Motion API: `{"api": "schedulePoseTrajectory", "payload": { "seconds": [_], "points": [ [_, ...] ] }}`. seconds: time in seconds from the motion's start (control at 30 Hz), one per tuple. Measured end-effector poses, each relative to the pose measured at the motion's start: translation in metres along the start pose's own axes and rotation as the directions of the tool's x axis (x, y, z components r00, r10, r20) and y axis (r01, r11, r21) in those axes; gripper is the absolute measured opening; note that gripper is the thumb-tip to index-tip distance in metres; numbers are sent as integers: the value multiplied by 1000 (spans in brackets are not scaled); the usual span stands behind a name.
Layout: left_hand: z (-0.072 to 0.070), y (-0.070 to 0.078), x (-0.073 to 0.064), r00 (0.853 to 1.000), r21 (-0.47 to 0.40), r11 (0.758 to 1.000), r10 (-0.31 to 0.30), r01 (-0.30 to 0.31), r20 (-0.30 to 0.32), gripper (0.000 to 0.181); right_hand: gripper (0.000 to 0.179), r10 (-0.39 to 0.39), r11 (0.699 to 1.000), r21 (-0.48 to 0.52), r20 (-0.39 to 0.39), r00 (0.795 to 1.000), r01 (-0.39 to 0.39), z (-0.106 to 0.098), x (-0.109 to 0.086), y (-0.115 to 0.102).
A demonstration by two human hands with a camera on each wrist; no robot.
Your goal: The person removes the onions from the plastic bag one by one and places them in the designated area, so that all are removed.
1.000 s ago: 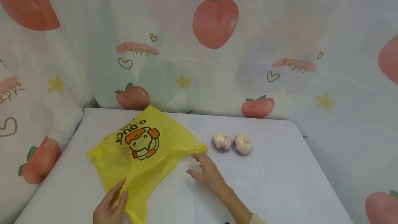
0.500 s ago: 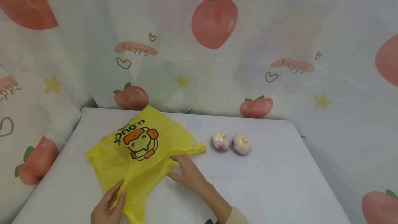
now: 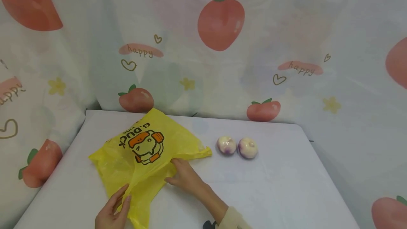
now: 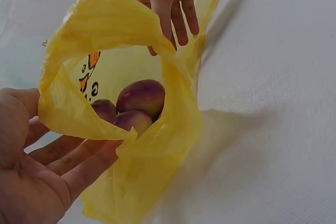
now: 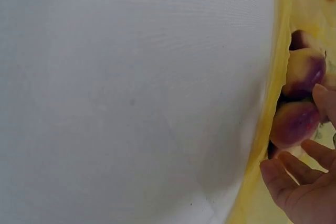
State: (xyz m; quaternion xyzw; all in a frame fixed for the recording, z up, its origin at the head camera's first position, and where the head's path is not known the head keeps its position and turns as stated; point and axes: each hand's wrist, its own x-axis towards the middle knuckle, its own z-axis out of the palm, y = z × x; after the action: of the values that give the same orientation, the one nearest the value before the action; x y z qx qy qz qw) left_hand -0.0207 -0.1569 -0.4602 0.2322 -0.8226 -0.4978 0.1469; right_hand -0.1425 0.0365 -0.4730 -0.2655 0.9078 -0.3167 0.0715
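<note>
A yellow plastic bag (image 3: 165, 126) with a duck print lies on the table, its mouth toward me. My left hand (image 3: 111, 209) grips the mouth's near edge between thumb and fingers. At the other side of the mouth is my right hand (image 3: 186, 177), its thumb and fingers spread apart. In the right wrist view the right hand (image 5: 310, 187) is close to the purple-and-cream round pieces (image 5: 299, 124) in the bag; contact is unclear. The left wrist view shows several such purple pieces (image 4: 140, 98) inside, beyond the open rim.
Two garlic-like bulbs (image 3: 226, 145), white with purple patches, sit side by side to the right of the bag. The table has a white cover (image 3: 273, 193). A fruit-printed curtain (image 3: 178, 20) rises behind and at the sides.
My right hand has moved left along the bag's edge, from near its right corner to the mouth. The left hand keeps its hold, and the two bulbs stay in place.
</note>
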Motion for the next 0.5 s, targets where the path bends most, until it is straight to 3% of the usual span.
{"api": "schedulePoseTrajectory", "payload": {
  "seconds": [0.1, 0.37, 0.5],
  "points": [
    [1, -1, -1, 1000, -8, 1000, 3, -3, -5, 26, 67, -33, 999, -5, -19, 999, 33, 4, 5, 0],
    [5, -4, -3, 999, -58, 997, -40, 41, 14, 28, 82, -10, 999, 32, -7, 1000, 10, 8, 14, -4],
    [8, -7, -4, 998, -87, 995, -55, 55, 2, 30, 81, 9, 1000, -28, 22, 1000, -9, 11, 17, -5]
  ]
}}
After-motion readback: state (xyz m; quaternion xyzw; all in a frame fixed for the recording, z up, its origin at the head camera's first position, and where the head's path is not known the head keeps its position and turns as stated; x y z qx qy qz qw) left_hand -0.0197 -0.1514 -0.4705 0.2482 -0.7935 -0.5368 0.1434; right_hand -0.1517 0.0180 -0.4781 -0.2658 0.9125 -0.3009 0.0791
